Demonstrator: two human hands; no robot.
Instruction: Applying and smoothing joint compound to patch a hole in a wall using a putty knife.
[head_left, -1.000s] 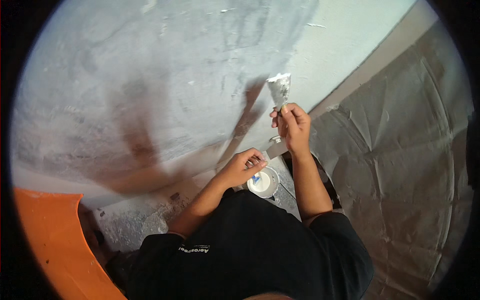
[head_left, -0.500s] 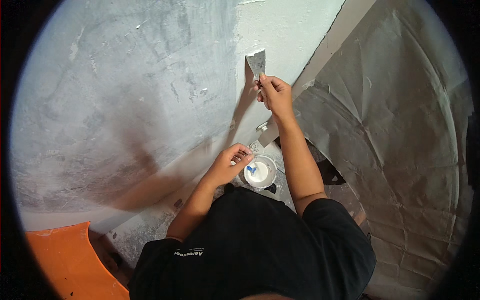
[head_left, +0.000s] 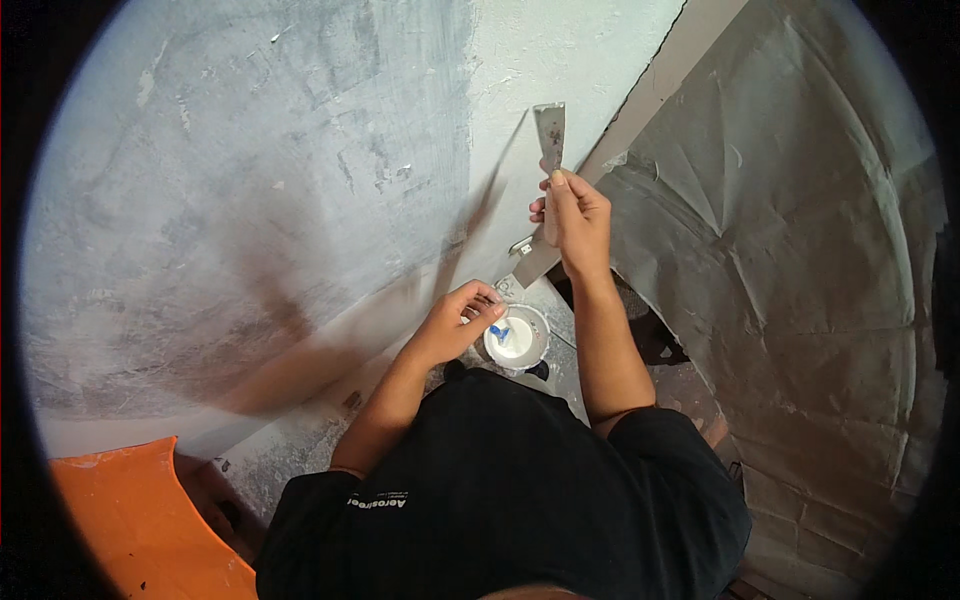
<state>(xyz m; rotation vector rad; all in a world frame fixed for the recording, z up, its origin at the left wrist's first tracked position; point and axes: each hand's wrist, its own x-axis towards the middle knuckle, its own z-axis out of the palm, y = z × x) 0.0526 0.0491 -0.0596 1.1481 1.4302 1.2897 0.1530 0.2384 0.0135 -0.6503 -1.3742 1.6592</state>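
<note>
My right hand (head_left: pixel 580 222) is closed round the handle of a putty knife (head_left: pixel 551 135), thumb on its near face. The metal blade points up and is smeared with white along its edge. It is in front of the white-coated strip of wall (head_left: pixel 510 70); I cannot tell whether it touches. Lower down, my left hand (head_left: pixel 462 318) has its fingers curled towards the thumb; whatever they may hold does not show. Beside its fingertips is a round white tub (head_left: pixel 541 340) of white paste, with a small blue thing (head_left: pixel 499 334) in it.
Grey, patchy wall (head_left: pixel 280 130) spreads across the left. A wall socket (head_left: pixel 521 246) sits low on the wall beyond the tub. Creased grey-brown sheeting (head_left: pixel 800 250) hangs or lies along the right. An orange curved panel (head_left: pixel 140 520) stands at the lower left, beside a paint-spotted floor (head_left: pixel 275 470).
My right hand has drawn the putty knife back towards me and to the right, turning its blade slightly. My left hand stays almost where it was beside the tub.
</note>
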